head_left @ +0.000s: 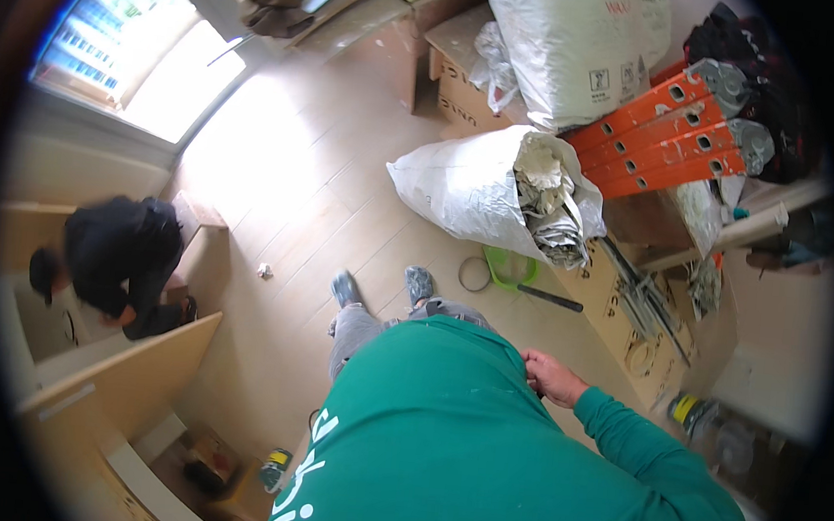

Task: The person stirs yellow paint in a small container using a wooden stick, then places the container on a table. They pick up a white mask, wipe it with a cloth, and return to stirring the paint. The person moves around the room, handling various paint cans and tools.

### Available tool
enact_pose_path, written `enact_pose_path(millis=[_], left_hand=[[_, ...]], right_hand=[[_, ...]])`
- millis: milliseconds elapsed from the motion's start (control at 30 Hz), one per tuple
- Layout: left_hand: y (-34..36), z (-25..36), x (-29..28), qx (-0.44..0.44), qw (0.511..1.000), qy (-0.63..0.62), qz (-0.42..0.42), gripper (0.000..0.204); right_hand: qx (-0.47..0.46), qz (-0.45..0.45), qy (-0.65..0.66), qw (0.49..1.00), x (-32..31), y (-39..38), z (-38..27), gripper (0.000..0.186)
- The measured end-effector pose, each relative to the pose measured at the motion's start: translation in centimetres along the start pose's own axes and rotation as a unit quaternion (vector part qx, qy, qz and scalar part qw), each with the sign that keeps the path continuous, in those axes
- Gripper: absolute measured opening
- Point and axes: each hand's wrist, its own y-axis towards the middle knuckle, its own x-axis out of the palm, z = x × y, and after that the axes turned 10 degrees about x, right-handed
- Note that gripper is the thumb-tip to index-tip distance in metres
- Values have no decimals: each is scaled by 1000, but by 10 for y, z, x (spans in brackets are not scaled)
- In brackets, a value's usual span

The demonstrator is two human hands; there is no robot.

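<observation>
My right hand (pixel 554 378) rests at my right hip, against the side of my green long-sleeved shirt (pixel 434 411). Its fingers are curled inward by the shirt's hem, and whatever they grip is hidden between them and the cloth. My left hand does not show; my torso fills the lower middle of the picture. Past my feet, in grey-blue shoe covers, a white woven sack (pixel 469 181) lies on its side, its mouth full of crumpled paper and plaster-like scraps. Nearest my right hand on the floor are a green dustpan-like piece (pixel 511 267) and a dark handle (pixel 550 299).
An orange ladder (pixel 656 133) leans at the right by a large full white bag (pixel 575 46) and cardboard boxes (pixel 466 91). At the left, a person in dark clothes (pixel 125 255) bends over wooden panels (pixel 130 364). A small crumpled scrap (pixel 264 271) lies on the tiles.
</observation>
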Motion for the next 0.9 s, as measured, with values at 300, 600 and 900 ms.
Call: enact_pose_path(millis=[300,600,900], left_hand=[[128,25,-164,87,988,100,-75,35],[227,62,-258,151,960,194,-134,34],[269,128,-285,193,928,273,-162,32]], right_hand=[[-69,174,57,981,114,-2,-32,33],[-118,173,-166,964,165,76,-114,59],[-201,224,-148,942,154,67,-77,50]])
